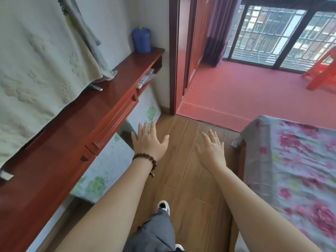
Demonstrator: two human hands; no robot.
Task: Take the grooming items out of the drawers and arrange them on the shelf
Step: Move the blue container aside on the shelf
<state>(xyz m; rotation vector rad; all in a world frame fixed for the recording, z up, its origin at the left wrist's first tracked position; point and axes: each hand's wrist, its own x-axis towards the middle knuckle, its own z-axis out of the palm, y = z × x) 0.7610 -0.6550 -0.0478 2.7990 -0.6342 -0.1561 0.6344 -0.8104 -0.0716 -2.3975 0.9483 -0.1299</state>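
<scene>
Both hands empty, left hand and right hand fingers spread, over floor beside closed drawer

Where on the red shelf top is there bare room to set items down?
The shelf top is bare between the blue container at the far wall end and the hanging towel. Nearer, the towel drapes over the back, leaving a bare front strip above the drawer. Both the left hand and right hand are open, holding nothing.

Shelf at 9 o'clock, drawers in its front edge, container on far end. Bed at 3 o'clock. Doorway at 12, floor between.
</scene>
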